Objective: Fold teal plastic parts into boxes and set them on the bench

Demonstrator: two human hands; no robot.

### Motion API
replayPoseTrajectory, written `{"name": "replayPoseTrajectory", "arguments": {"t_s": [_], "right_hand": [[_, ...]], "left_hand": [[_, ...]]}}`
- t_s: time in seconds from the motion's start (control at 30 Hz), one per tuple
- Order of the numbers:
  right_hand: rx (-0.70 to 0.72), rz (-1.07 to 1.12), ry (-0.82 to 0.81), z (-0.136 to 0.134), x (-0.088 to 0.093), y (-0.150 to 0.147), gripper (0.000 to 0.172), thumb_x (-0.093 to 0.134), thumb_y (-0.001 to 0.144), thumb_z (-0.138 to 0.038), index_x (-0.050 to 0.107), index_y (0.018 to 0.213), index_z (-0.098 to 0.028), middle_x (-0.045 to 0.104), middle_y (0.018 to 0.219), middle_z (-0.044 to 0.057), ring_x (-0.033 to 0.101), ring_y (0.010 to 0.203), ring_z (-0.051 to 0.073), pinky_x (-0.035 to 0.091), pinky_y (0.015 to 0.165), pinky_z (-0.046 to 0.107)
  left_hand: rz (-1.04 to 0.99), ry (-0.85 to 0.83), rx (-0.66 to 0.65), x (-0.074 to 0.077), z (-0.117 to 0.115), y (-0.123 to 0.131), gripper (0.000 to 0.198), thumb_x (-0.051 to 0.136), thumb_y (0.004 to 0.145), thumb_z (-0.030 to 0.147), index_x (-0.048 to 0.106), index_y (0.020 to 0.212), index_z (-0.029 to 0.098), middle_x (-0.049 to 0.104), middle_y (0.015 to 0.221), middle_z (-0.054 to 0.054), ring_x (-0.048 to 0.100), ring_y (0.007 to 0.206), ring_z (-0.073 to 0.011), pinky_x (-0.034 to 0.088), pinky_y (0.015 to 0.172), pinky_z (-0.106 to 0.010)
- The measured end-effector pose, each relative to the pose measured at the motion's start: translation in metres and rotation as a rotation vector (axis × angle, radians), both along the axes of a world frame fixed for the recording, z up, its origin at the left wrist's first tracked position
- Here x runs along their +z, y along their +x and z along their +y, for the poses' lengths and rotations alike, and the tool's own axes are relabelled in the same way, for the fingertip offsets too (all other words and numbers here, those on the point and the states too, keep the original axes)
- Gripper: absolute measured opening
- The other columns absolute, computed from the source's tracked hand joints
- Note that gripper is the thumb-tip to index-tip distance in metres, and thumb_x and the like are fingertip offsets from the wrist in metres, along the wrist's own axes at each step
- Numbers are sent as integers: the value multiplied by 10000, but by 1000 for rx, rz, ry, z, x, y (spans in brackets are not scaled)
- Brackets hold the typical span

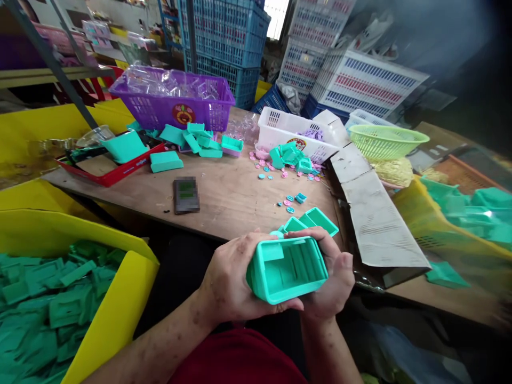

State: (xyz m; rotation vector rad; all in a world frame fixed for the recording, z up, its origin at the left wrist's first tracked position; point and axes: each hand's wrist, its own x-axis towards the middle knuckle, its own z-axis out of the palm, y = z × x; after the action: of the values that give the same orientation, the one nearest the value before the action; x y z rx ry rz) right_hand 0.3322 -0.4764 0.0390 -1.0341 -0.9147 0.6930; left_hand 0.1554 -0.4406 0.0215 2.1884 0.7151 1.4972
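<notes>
Both my hands hold one teal plastic housing (288, 269), a hollow box turned so its ribbed inside faces me, just in front of the wooden table's near edge. My left hand (230, 280) wraps its left end with the thumb under it. On the right end my right hand (334, 277) grips with fingers curled over the top. Two small open teal trays (314, 220) lie on the table just behind my hands. Small pink and blue round pieces (280, 173) are scattered farther back.
A yellow bin of teal parts (52, 298) stands at my left. On the table: a purple basket (176, 104) with clear bags, a white basket (294, 130), a red tray (110, 170), loose teal parts (200, 141), a dark phone (186, 196), a cardboard flap (372, 208), a green basket (386, 140).
</notes>
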Motion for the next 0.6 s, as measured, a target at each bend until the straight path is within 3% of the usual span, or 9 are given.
{"name": "replayPoseTrajectory", "arguments": {"t_s": [0.13, 0.23, 0.37, 0.43, 0.5, 0.6], "right_hand": [[-20, 3, -39, 4, -5, 2, 767, 516, 1063, -957, 822, 970, -259, 756, 864, 68, 680, 808, 287, 548, 755, 419], [-27, -15, -94, 8, -21, 4, 710, 464, 1114, -876, 795, 996, -259, 733, 867, 47, 664, 819, 273, 534, 764, 404], [-40, -93, -148, 10, -46, 8, 615, 470, 1169, -738, 818, 1032, -251, 780, 928, 38, 698, 854, 263, 553, 801, 395], [-24, -147, -160, 9, -52, 10, 580, 535, 1183, -710, 876, 1084, -251, 841, 1030, 56, 749, 960, 277, 582, 910, 414], [6, -222, -163, 8, -53, 11, 532, 569, 1210, -677, 910, 1249, -270, 883, 1233, 77, 792, 1152, 301, 594, 1076, 450], [15, -495, -99, 12, -51, 17, 466, 617, 1232, -566, 781, 1584, -308, 808, 1537, 110, 760, 1423, 319, 586, 1245, 517]], "left_hand": [[-15, -2, 3, -4, 0, 3, 966, 1005, 866, 835, 630, 1524, 235, 896, 1364, -136, 930, 1195, -328, 769, 1098, -389], [36, -113, -9, -9, 5, -1, 917, 1041, 841, 797, 649, 1483, 271, 894, 1289, -88, 929, 1099, -317, 780, 995, -406], [237, -289, -138, -15, 17, -15, 1096, 1136, 761, 596, 563, 1654, 323, 826, 1533, -112, 872, 1321, -375, 751, 1138, -516], [330, -364, -203, -14, 25, -26, 1062, 1114, 783, 476, 557, 1673, 315, 791, 1599, -135, 838, 1399, -382, 729, 1187, -539], [384, -413, -212, -12, 36, -38, 877, 1067, 833, 448, 640, 1584, 296, 805, 1560, -134, 834, 1392, -381, 717, 1193, -552], [405, -433, -120, -10, 60, -53, 731, 1023, 893, 502, 706, 1514, 282, 822, 1520, -124, 832, 1368, -381, 707, 1171, -543]]}}
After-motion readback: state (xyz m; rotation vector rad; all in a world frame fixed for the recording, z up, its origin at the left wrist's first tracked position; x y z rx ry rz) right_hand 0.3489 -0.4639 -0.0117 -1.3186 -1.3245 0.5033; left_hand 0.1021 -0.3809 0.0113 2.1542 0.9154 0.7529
